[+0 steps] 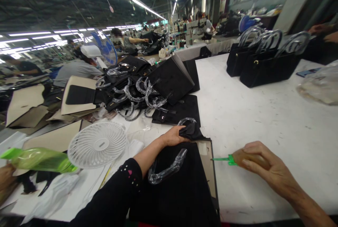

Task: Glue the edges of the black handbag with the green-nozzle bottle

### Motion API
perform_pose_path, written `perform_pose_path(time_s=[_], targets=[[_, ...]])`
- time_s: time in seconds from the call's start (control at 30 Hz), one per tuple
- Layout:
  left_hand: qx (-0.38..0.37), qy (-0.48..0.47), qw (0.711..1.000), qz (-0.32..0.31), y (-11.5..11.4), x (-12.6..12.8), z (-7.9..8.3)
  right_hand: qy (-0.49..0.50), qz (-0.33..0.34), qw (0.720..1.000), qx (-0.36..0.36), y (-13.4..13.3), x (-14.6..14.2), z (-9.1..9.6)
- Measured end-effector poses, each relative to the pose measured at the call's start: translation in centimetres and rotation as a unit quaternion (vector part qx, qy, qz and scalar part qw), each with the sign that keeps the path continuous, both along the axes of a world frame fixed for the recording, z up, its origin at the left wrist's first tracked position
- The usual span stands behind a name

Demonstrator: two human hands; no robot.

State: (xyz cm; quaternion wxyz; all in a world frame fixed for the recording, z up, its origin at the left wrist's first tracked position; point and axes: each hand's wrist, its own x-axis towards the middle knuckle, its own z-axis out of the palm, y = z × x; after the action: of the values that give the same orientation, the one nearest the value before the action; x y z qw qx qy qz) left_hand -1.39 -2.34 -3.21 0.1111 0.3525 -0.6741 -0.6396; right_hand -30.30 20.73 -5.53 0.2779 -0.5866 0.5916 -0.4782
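Observation:
A black bag panel (171, 191) lies on the white table in front of me, with a plastic-wrapped handle (169, 169) on it. My left hand (173, 136) grips folded black lining (191, 132) at the panel's far edge, its fingertips partly hidden by the cloth. Along the panel's right side shows a strip of beige backing (207, 163) with a dark edge. My right hand (266, 160) is wrapped round a glue bottle (239, 156) of amber colour. Its thin green nozzle points left, the tip at or very near the strip's dark edge.
Black bag pieces with wrapped handles (132, 91) are heaped beyond my left hand. Finished-looking black bags (271, 65) stand at the far right, near a clear plastic bag (322, 82). To the left are a white fan (97, 144), a green bottle (39, 160) and another person's hand (6, 179).

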Motion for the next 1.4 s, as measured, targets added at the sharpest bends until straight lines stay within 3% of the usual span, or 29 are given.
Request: perform_pose_path(time_s=[0.13,0.3,0.43,0.6,0.77,0.9,1.07,1.23,1.33,1.4], targets=[[-0.003,-0.004,1.000,0.000,0.0,0.0,0.2,-0.008,0.067,0.997,0.031,0.8,0.2,0.0],[-0.009,-0.008,1.000,-0.001,0.1,-0.1,0.3,0.003,-0.005,1.000,-0.023,1.1,0.7,0.3],[-0.014,-0.010,1.000,-0.003,0.1,-0.1,0.3,-0.016,0.084,0.995,0.043,0.9,0.8,0.5],[-0.019,-0.005,1.000,-0.002,0.1,0.0,0.2,-0.001,-0.028,0.999,-0.022,0.7,0.9,-0.1],[-0.015,0.002,1.000,-0.005,-0.1,0.0,-0.3,-0.021,0.105,0.993,0.049,1.8,1.3,0.1],[-0.006,0.008,1.000,-0.009,-0.2,0.1,-0.5,0.003,0.016,1.000,-0.019,3.0,1.6,0.3],[-0.003,0.008,1.000,-0.007,-0.2,0.1,-0.4,0.001,0.091,0.996,0.026,3.6,1.8,0.4],[-0.009,0.004,1.000,-0.006,-0.1,0.1,-0.2,0.021,-0.002,0.999,-0.034,3.4,2.0,0.5],[-0.011,0.001,1.000,-0.007,-0.1,0.2,-0.3,-0.004,0.080,0.996,0.030,3.5,2.1,0.7],[-0.012,0.000,1.000,-0.005,-0.1,0.2,-0.3,-0.011,0.094,0.995,0.039,3.5,2.2,0.6]])
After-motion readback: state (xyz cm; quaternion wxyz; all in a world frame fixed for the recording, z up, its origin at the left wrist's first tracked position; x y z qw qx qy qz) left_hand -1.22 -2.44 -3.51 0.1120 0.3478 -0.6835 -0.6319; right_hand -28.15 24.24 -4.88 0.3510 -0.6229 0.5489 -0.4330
